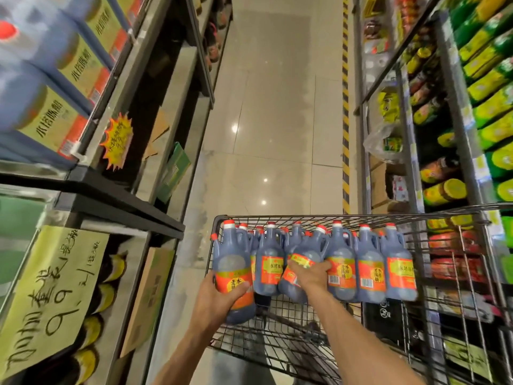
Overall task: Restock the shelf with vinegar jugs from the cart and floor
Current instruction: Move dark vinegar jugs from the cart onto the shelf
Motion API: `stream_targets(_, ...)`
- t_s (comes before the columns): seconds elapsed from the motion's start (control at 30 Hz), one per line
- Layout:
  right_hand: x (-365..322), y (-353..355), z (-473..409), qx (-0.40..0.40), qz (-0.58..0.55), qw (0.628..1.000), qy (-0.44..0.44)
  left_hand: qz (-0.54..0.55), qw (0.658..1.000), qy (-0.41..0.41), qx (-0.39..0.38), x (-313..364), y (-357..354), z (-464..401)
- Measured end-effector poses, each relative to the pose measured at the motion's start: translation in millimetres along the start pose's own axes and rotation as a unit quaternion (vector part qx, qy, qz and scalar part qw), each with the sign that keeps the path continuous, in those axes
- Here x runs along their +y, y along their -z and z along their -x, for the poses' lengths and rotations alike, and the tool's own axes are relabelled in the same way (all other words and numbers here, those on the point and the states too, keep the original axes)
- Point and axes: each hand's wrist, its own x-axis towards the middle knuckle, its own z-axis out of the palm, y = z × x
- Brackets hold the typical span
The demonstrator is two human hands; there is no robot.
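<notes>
The cart (277,343) stands in the aisle between two runs of shelving, the shelf (155,129) on the left and another rack (410,168) on the right. Vinegar jugs (369,262) stand upright in a row inside the cart, along its far end. The left hand (219,298) holds one jug (234,273) at the cart's left edge; the right hand (312,276) grips a tilted jug (298,270) among the row. Larger boxed jugs (55,87) sit on the upper left shelf, a handwritten sign (47,290) hanging below them. Floor tiles (272,112) stretch beyond the cart.
</notes>
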Motion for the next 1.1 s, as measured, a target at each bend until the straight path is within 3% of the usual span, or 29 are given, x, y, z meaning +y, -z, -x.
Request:
stream_targets(0.27,23.5,58.5,46.5,-0.098,-0.118,0.982,0.109,-0.077,0.993,-0.059,-0.070,31.5,-14.3,-2.2)
stream_targets(0.4,51.7,103.2,67.8,-0.101,-0.181,0.967,0.148,-0.133,0.976,-0.120,-0.125,52.5,-47.0,4.2)
stream_targets(0.6,113.3,173.3,98.4,-0.012,-0.264,0.949,0.174,-0.198,0.932,-0.202,-0.226,71.6,-114.1,41.9)
stream_targets(0.9,261.1,268.0,191.7,0.153,-0.343,0.909,0.179,-0.249,0.820,-0.354,-0.376,58.7,-211.8,184.6)
stream_targets(1.1,388.5,308.3,274.0,0.233,-0.396,0.867,0.194,-0.229,0.769,-0.339,-0.492,7.8,-256.5,295.1)
